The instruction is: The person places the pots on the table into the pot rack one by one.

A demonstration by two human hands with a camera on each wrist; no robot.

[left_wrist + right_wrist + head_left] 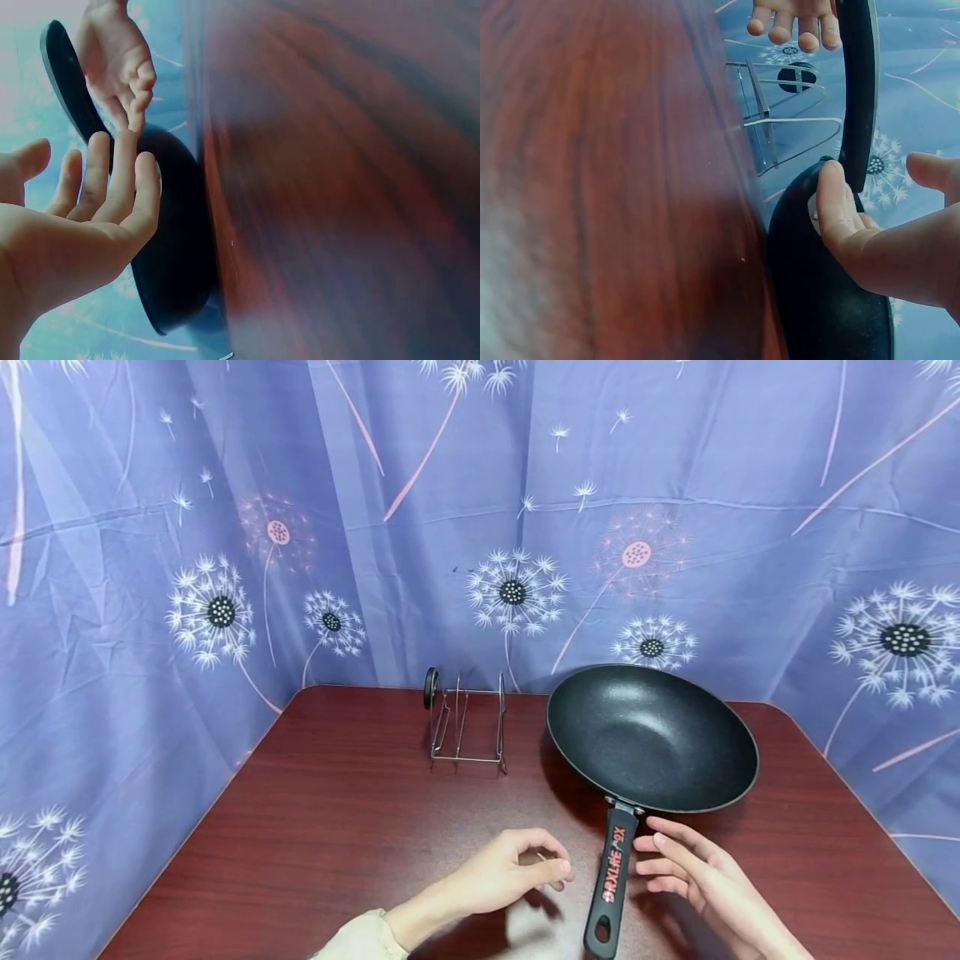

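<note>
A black wok (652,739) sits on the right half of the table, its long black handle (613,877) with red lettering pointing toward me. Just left of the handle is my left hand (517,868), fingers loosely bent and holding nothing. On the handle's other side my right hand (697,877) has its fingers spread, the tips close to the handle near the pan's rim. In the left wrist view the left hand (90,202) shows its palm, with the wok (176,247) behind it. The right wrist view has the right hand (885,240) overlapping the wok's handle joint.
A wire rack (468,727) with a round black knob (431,688) on its left stands near the back of the dark red wooden table (337,810). Behind the table and along both sides hangs a blue dandelion-print curtain (420,560).
</note>
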